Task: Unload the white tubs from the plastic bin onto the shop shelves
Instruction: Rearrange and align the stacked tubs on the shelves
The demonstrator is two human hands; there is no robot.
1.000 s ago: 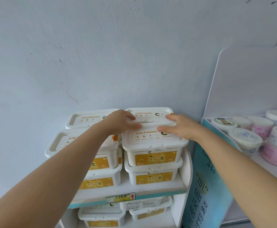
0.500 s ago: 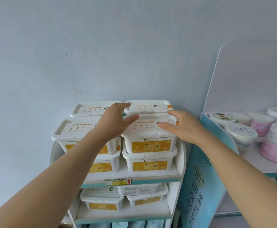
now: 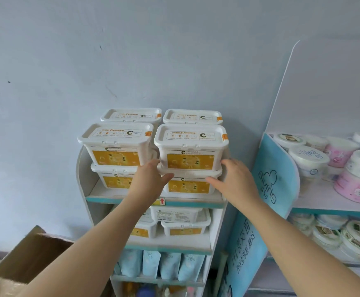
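Both hands were up at the top shelf (image 3: pixel 196 204), flanking the near right stack. The left hand (image 3: pixel 151 182) sat at the seam between the two near stacks. Its fingers were fairly straight, reaching forward along the left wall of the top tub (image 3: pixel 190 146), with the thumb stretched across the rim of the lower tub (image 3: pixel 188 187). The right hand (image 3: pixel 235 181) mirrored it on the right side, fingertips at the top tub's lower right corner and thumb pointing in toward the lower tub. Neither hand was curled round anything. We read both as spread and flat, at most pressing lightly, though we could not tell for sure whether the fingertips touched plastic.

The top tub sat squarely on the lower one and looked level. Its long axis ran left to right across the shelf, with the yellow label facing us. It lay straight ahead between the hands, and neither hand was nearer. Just to its left stood the neighbouring stack (image 3: pixel 117 146), touching it or nearly so. The far tubs (image 3: pixel 193 116) sat behind, against the wall.

Our call was that this tub was placed and the step in hand was a last squaring-up. The plastic bin was out of view, so we could not say how many tubs remained. A cardboard box (image 3: pixel 24 262) showed at the near left, and round jars (image 3: pixel 308 154) filled the shelves on the right.
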